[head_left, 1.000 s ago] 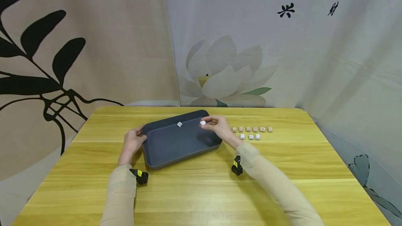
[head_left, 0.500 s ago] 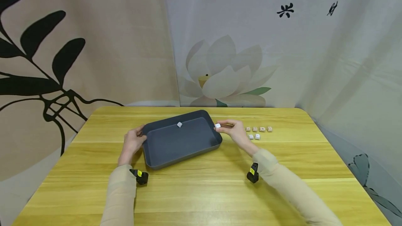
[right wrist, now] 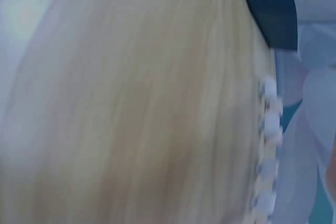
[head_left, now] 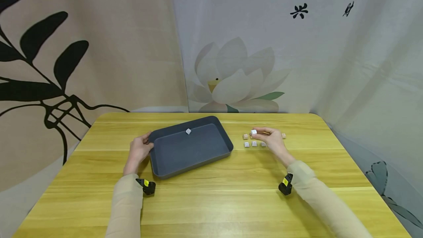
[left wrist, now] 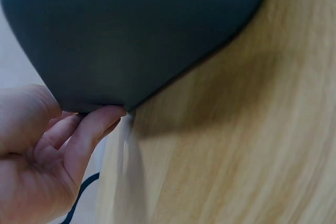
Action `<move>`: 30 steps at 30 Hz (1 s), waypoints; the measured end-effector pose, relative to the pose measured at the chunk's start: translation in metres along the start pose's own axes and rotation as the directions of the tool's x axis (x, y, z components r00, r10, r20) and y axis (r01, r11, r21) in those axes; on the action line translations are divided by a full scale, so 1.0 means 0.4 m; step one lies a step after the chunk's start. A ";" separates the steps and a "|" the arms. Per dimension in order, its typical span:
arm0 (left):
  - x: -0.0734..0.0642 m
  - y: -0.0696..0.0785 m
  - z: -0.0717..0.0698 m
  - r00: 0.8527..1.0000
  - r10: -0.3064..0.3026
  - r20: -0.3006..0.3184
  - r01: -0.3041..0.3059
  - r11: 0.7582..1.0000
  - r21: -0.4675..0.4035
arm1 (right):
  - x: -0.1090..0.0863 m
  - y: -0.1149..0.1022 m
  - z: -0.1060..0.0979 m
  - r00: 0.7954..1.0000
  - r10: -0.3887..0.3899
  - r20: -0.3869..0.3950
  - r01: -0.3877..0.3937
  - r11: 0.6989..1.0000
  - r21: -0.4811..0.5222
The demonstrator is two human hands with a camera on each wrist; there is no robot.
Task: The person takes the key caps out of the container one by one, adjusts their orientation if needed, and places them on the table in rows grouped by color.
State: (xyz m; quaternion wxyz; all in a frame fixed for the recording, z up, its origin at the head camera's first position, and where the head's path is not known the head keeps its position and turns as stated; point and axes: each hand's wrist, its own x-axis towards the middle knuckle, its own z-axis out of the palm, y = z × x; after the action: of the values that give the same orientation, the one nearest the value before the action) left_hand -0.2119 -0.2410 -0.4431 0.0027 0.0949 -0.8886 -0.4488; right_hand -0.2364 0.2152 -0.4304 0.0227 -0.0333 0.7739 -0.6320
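My left hand [head_left: 138, 151] grips the left end of a dark grey rectangular tray [head_left: 193, 170]. In the left wrist view its thumb and fingers [left wrist: 86, 135] pinch the tray's edge [left wrist: 131, 51]. One white keycap [head_left: 188, 131] lies inside the tray, near its back wall. Right of the tray, my right hand [head_left: 272, 141] pinches another white keycap [head_left: 253, 132] between thumb and fingertips, above two rows of small keycaps. The back row has pinkish keycaps [head_left: 245, 136], the front row white keycaps [head_left: 254, 144]. My hand hides part of both rows.
The wooden table [head_left: 205, 208] runs to a printed curtain [head_left: 251, 17] behind it. In the blurred right wrist view, the tray's corner [right wrist: 275, 14] and a line of keycaps [right wrist: 270, 124] show at the right.
My right hand has moved right, from over the tray to above the keycap rows, with the white keycap still between its fingers. The left hand and tray stay in place.
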 end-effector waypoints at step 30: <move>-0.001 0.001 0.001 1.000 -0.007 0.010 0.008 1.000 -0.021 | -0.001 0.090 -0.164 0.960 0.176 -0.217 -0.247 0.900 -0.360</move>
State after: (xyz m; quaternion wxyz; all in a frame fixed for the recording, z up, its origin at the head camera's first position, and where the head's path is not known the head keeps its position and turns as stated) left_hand -0.2115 -0.2405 -0.4429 -0.0023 0.0960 -0.8835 -0.4585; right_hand -0.2419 0.2864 -0.4527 0.0148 0.1044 0.8804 -0.4624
